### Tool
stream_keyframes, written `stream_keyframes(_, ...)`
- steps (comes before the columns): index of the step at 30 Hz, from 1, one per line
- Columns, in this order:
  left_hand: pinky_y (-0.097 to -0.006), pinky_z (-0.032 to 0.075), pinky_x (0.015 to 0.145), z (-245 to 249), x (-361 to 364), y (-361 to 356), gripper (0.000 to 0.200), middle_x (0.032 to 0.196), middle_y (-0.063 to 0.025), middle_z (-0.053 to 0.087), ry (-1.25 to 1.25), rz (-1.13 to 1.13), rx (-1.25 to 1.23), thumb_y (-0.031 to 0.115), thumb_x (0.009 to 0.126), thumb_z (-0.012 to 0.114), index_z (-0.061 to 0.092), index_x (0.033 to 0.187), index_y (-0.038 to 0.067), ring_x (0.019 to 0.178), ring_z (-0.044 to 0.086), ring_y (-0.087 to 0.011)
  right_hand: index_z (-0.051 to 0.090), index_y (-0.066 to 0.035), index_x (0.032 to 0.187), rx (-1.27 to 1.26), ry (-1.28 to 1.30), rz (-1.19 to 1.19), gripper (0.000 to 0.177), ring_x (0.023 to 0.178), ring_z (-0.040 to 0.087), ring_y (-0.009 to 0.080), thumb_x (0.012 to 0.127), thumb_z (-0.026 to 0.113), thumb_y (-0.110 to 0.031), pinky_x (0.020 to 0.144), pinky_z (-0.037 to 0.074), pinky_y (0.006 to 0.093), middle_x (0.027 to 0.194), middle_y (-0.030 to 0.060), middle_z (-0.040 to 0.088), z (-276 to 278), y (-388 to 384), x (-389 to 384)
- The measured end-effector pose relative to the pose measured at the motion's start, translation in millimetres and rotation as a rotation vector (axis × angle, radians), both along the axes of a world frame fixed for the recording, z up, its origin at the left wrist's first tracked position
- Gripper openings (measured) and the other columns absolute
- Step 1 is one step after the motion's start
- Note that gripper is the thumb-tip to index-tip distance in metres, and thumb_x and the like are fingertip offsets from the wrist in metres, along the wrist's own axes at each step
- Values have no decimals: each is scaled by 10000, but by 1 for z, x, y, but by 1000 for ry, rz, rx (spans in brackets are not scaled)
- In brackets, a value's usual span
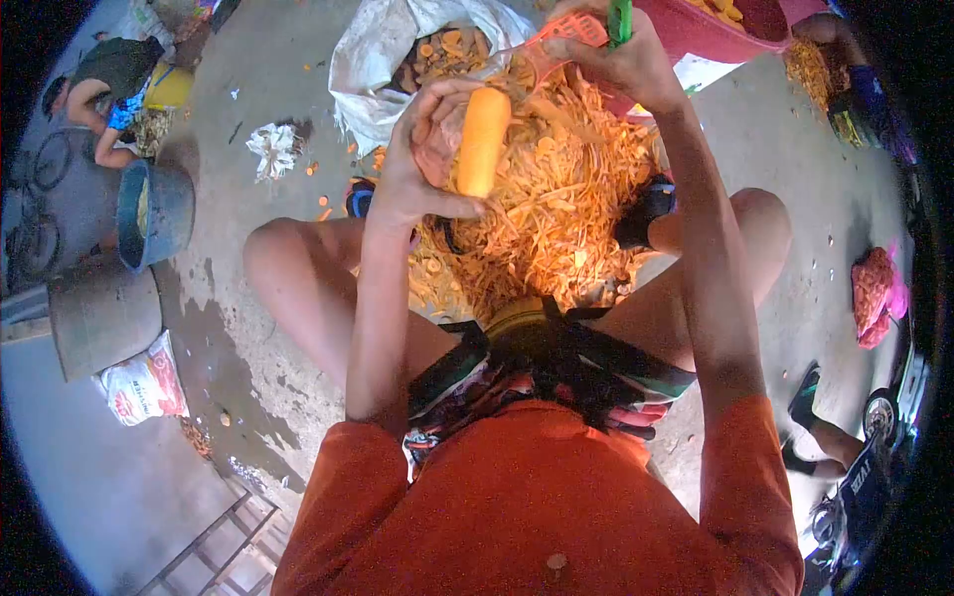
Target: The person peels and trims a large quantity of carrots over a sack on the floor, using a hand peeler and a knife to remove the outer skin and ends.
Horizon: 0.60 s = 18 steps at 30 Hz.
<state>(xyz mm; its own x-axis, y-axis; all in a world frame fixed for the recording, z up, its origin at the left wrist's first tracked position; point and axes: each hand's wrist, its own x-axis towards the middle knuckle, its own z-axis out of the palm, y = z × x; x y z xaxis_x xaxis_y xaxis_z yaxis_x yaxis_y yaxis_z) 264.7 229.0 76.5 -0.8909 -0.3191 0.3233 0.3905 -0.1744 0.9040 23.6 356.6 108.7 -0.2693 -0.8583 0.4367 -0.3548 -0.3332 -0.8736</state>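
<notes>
Orange shirt (pixel 537 497); stained concrete floor (pixel 258 328), peel heap (pixel 556 219) beneath carrot (pixel 483 139) and peeler (pixel 571 28).

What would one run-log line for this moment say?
left hand: holds carrot | right hand: grips peeler | peel pile underneath | white sack beyond

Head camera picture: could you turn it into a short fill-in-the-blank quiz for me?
1. The left hand holds one smooth, peeled, orange ____.
2. The right hand grips a tool by its ____ plastic handle.
3. The round bucket standing at the picture's left is ____ in colour.

Missing words: carrot; green; blue.
</notes>
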Motion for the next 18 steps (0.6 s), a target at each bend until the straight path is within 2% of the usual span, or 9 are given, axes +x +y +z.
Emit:
stream_keyframes(1, -320, 380, 1089, 2, -1, 2, 1043, 1273, -55, 553, 8, -1, -5, 125, 419, 976, 485, 1332, 17, 1216, 522, -181, 674, -22, 1080, 123, 18, -118, 265, 955, 622, 125, 855, 767, -127, 856, 499, 277, 1033, 27, 682, -2, 1, -4)
stream_keyframes(3, -320, 384, 1081, 2, -3, 3, 1025, 1258, -54, 555, -67, 98, 96, 118, 420, 974, 492, 1320, 26, 1211, 521, -180, 684, -28, 1056, -57, 44, 113, 263, 940, 622, 124, 842, 784, -142, 847, 499, 275, 1014, 26, 682, 5, 1, 14)
stream_keyframes(5, -320, 389, 1070, -1, -9, -1, 1034, 1247, -53, 557, -36, 144, 82, 138, 413, 977, 487, 1317, 33, 1212, 519, -173, 681, -34, 1060, -74, 89, 188, 277, 943, 624, 123, 826, 791, -134, 846, 502, 283, 1001, 25, 680, 5, -3, 24)
stream_keyframes(7, -321, 393, 1062, -5, 0, 1, 1040, 1243, -51, 555, -25, 41, 54, 114, 416, 966, 471, 1327, 36, 1219, 512, -173, 681, -34, 1072, -10, 27, 120, 303, 961, 626, 123, 818, 806, -141, 862, 504, 294, 1011, 26, 683, -1, -2, 13)
stream_keyframes(8, -320, 392, 1059, -3, 0, -2, 1025, 1239, -48, 553, -12, -17, 30, 97, 423, 950, 466, 1326, 39, 1216, 510, -178, 648, -3, 1068, -40, -57, 107, 249, 879, 664, 155, 856, 748, -86, 761, 543, 304, 961, 58, 699, 9, 2, -2)
stream_keyframes(9, -320, 392, 1059, -4, -1, -1, 1025, 1239, -48, 553, -8, -17, 27, 97, 423, 950, 466, 1326, 39, 1216, 510, -178, 648, -3, 1068, -43, -52, 107, 249, 879, 664, 155, 856, 748, -86, 761, 543, 304, 961, 58, 699, 5, 2, -1)
stream_keyframes(13, -320, 398, 1051, -8, -8, 3, 977, 1246, -46, 550, -61, 122, 138, 126, 445, 947, 480, 1298, 28, 1203, 517, -173, 676, -20, 1087, -13, 33, 206, 249, 985, 632, 127, 868, 756, -107, 881, 508, 304, 1049, 35, 690, 9, 3, 23)
stream_keyframes(15, -323, 409, 1042, -12, -5, 6, 973, 1255, -47, 547, 11, 78, 84, 159, 467, 952, 474, 1302, 20, 1196, 521, -168, 679, -15, 1073, -106, 114, 133, 199, 965, 639, 126, 895, 720, -97, 861, 516, 299, 1037, 31, 695, -4, 2, 21)
stream_keyframes(18, -328, 422, 1041, -7, -3, 10, 1003, 1277, -74, 568, -18, 66, 130, 197, 498, 952, 474, 1355, -13, 1198, 543, -181, 679, -5, 1065, 17, 30, -49, 217, 920, 654, 122, 891, 735, -121, 836, 527, 291, 983, 38, 705, -4, 5, -2)
